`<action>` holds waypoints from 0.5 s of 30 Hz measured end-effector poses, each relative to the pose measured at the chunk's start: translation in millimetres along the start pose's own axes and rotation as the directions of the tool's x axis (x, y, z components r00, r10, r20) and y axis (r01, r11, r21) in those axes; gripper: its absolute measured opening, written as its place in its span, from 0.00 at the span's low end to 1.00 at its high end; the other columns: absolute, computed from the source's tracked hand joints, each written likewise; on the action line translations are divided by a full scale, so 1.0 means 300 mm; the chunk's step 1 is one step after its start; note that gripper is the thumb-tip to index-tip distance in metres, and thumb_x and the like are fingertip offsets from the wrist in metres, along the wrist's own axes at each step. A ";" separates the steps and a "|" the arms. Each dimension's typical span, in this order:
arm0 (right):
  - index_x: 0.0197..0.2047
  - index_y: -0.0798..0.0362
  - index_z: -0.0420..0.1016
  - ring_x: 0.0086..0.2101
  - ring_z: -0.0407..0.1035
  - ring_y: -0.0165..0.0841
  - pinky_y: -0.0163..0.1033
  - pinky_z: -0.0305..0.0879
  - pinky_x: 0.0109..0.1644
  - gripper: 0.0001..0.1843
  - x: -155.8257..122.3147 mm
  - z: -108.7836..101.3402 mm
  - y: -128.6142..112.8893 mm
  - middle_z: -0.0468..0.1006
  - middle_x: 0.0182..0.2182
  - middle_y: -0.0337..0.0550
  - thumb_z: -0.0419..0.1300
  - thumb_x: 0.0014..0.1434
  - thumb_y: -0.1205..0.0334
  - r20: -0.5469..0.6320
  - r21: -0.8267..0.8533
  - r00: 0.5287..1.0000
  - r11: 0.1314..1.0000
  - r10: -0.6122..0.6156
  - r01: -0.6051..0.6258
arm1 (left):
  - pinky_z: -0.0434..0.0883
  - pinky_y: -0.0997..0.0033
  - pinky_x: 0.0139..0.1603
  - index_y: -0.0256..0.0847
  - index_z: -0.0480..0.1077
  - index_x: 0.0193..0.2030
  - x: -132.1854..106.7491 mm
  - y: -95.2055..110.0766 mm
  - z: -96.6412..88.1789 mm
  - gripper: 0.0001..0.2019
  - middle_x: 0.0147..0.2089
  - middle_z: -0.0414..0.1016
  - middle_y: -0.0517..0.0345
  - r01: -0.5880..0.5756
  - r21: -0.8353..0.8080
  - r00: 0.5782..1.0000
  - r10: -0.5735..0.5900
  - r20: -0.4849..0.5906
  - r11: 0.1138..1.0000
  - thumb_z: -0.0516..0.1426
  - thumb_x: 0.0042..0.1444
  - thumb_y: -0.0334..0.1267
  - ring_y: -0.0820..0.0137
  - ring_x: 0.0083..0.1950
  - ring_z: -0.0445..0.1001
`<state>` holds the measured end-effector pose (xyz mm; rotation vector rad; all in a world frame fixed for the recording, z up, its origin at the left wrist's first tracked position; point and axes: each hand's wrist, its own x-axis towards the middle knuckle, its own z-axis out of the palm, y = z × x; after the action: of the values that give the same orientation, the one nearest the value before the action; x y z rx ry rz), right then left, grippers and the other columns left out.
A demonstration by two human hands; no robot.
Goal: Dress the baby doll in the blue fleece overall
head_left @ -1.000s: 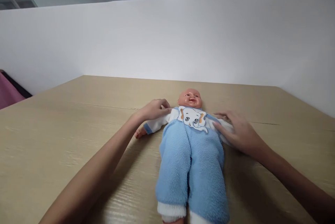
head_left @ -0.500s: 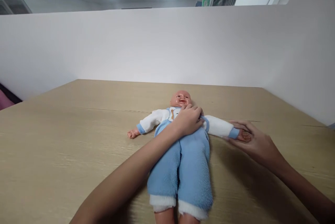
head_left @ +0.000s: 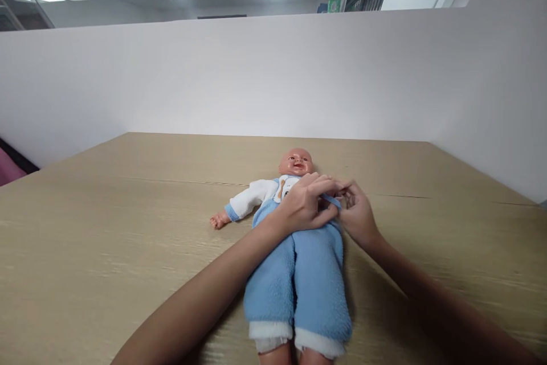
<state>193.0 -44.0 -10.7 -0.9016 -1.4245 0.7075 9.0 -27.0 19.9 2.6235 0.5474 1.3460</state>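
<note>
A baby doll (head_left: pixel 294 274) in blue fleece overalls and a white top lies on its back on the wooden table (head_left: pixel 106 240), head away from me. My left hand (head_left: pixel 305 205) rests on the doll's chest, fingers curled on the blue shoulder strap. My right hand (head_left: pixel 354 208) meets it at the doll's right-side shoulder, fingers pinched on the same strap. The doll's sleeve on that side is hidden behind my hands. Its other arm (head_left: pixel 239 205) lies stretched out to the left.
A white partition wall (head_left: pixel 273 80) runs round the back and right of the table. Something pink (head_left: pixel 6 168) shows at the far left edge.
My right hand has left the doll's outstretched hand and moved left to the shoulder strap beside my left hand. The doll's right-side sleeve is now out of sight.
</note>
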 end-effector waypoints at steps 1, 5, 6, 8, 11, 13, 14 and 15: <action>0.46 0.44 0.73 0.55 0.75 0.44 0.51 0.72 0.63 0.18 -0.017 0.010 0.000 0.79 0.52 0.45 0.75 0.59 0.52 0.027 -0.037 0.998 0.998 -0.051 0.052 | 0.72 0.54 0.55 0.46 0.65 0.61 -0.003 0.003 -0.001 0.18 0.44 0.80 0.51 0.001 0.033 1.000 -0.002 0.016 0.999 0.57 0.65 0.36 0.59 0.44 0.75; 0.45 0.43 0.78 0.56 0.71 0.45 0.54 0.67 0.66 0.10 -0.056 -0.015 -0.012 0.74 0.52 0.47 0.59 0.74 0.50 0.133 -0.204 0.977 0.960 -0.169 0.194 | 0.72 0.53 0.53 0.46 0.71 0.51 0.023 0.032 -0.022 0.12 0.43 0.80 0.50 0.081 0.123 0.996 -0.083 0.013 0.989 0.58 0.60 0.36 0.57 0.44 0.74; 0.45 0.43 0.78 0.57 0.70 0.46 0.55 0.66 0.66 0.14 -0.059 -0.026 -0.017 0.74 0.52 0.48 0.54 0.77 0.50 0.150 -0.223 0.974 0.954 -0.167 0.198 | 0.71 0.54 0.54 0.46 0.71 0.48 0.035 0.039 -0.029 0.10 0.44 0.80 0.50 0.121 0.106 0.993 -0.121 -0.006 0.987 0.58 0.59 0.35 0.57 0.46 0.75; 0.44 0.44 0.77 0.59 0.69 0.47 0.56 0.65 0.67 0.16 -0.060 -0.040 -0.025 0.74 0.54 0.49 0.51 0.78 0.48 0.163 -0.234 0.973 0.952 -0.162 0.198 | 0.71 0.58 0.53 0.45 0.69 0.45 0.060 0.042 -0.041 0.08 0.44 0.80 0.53 0.263 0.008 0.964 -0.263 -0.046 0.965 0.57 0.59 0.34 0.60 0.47 0.76; 0.41 0.44 0.77 0.56 0.71 0.47 0.55 0.65 0.67 0.13 -0.059 -0.032 -0.032 0.76 0.51 0.48 0.61 0.73 0.46 0.155 -0.242 0.974 0.950 -0.164 0.198 | 0.69 0.64 0.44 0.45 0.68 0.41 0.079 0.015 -0.052 0.03 0.40 0.79 0.58 0.571 -0.113 0.820 -0.571 0.042 0.813 0.58 0.61 0.38 0.64 0.42 0.76; 0.42 0.44 0.78 0.55 0.73 0.45 0.54 0.66 0.67 0.12 -0.058 -0.018 -0.031 0.78 0.49 0.47 0.63 0.71 0.46 0.112 -0.177 0.992 0.981 -0.059 0.079 | 0.65 0.65 0.40 0.44 0.68 0.38 0.078 -0.016 -0.054 0.05 0.37 0.78 0.60 0.668 -0.061 0.743 -0.659 0.117 0.742 0.59 0.61 0.41 0.65 0.40 0.74; 0.43 0.44 0.78 0.54 0.74 0.45 0.54 0.67 0.67 0.12 -0.056 -0.012 -0.027 0.80 0.48 0.46 0.63 0.71 0.45 0.079 -0.103 0.996 0.994 0.029 -0.021 | 0.63 0.65 0.38 0.44 0.68 0.37 0.076 -0.031 -0.054 0.07 0.35 0.76 0.61 0.674 -0.026 0.734 -0.666 0.134 0.738 0.60 0.61 0.42 0.65 0.39 0.73; 0.43 0.44 0.77 0.52 0.75 0.44 0.53 0.70 0.65 0.12 -0.054 -0.007 -0.019 0.81 0.46 0.45 0.62 0.71 0.45 0.045 -0.008 0.990 0.991 0.131 -0.131 | 0.61 0.65 0.37 0.44 0.67 0.35 0.072 -0.044 -0.054 0.09 0.34 0.75 0.62 0.666 0.002 0.739 -0.659 0.142 0.746 0.61 0.61 0.44 0.66 0.37 0.72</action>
<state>193.8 -61.1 -13.9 -0.9955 -1.4172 0.8276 4.2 -7.1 42.0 2.1048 1.2574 0.9163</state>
